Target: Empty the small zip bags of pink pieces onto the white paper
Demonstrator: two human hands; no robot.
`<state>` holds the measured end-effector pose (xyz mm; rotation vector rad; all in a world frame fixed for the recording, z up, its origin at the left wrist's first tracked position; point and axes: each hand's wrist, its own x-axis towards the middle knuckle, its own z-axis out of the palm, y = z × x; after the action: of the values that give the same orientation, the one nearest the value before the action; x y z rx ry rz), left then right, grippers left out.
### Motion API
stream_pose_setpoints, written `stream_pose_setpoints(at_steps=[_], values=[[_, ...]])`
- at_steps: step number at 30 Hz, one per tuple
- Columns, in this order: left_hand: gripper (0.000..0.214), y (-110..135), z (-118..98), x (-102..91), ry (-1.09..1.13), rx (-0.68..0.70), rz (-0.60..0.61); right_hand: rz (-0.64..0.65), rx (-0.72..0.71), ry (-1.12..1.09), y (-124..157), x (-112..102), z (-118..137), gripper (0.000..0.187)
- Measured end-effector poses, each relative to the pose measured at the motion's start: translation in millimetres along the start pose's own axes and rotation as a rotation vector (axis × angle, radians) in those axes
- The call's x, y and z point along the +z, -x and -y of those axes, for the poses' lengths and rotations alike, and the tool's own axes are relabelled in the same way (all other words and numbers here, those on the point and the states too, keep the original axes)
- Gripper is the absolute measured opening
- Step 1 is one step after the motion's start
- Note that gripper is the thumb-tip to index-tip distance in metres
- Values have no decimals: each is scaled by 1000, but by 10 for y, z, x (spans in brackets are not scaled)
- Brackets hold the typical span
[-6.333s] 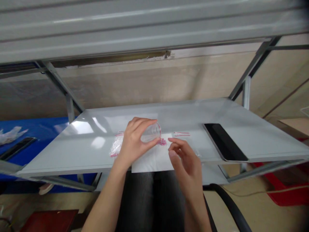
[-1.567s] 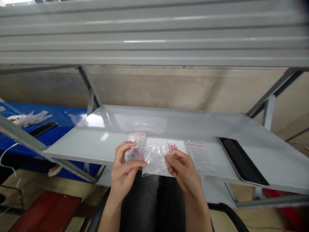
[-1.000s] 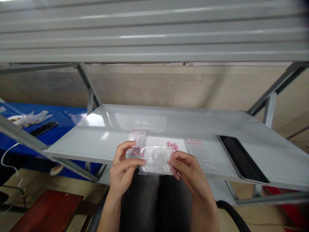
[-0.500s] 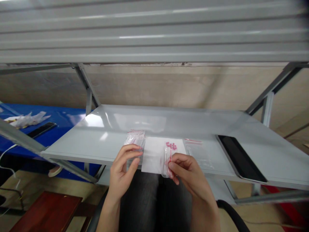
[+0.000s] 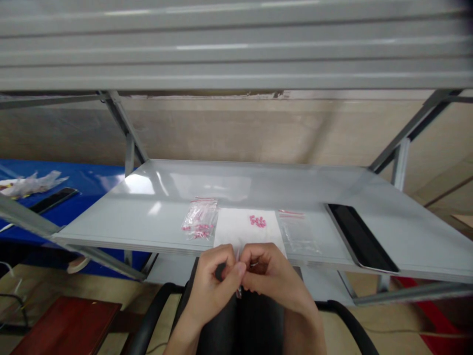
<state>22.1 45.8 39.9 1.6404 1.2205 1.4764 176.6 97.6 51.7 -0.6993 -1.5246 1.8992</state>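
Pale grey surface (image 5: 177,190) across the middle, white sheet (image 5: 232,224) lying at its near edge, and right there the left hand (image 5: 216,283) and right hand (image 5: 273,276) meet, fingers of each pinched closed on a clear bag (image 5: 238,293), mostly hidden between them. Thin film, so a light, even grip looks best, wrists steady, knuckles kept off those loose pink beads (image 5: 257,221) on the sheet.

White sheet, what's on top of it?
Pink beads lie clustered on the white sheet. The left hand and right hand cover part of its near edge; anything there is hidden.
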Motion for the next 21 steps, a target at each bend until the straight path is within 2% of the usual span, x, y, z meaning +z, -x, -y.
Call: stream_pose_setpoints(at_steps=[4,8,15,21], values=[[46,-22,-25,-16,38,-67,92,35,61,7,9,-33,18,30],[43,-31,-44,-34,56,-75,133,42,46,-62,3,-48,31,31],[43,-51,1,-75,1,-90,149,22,43,-69,-8,-62,16,27],[41,-42,3,-79,-64,-60,123,-5,39,49,2,-56,34,22]])
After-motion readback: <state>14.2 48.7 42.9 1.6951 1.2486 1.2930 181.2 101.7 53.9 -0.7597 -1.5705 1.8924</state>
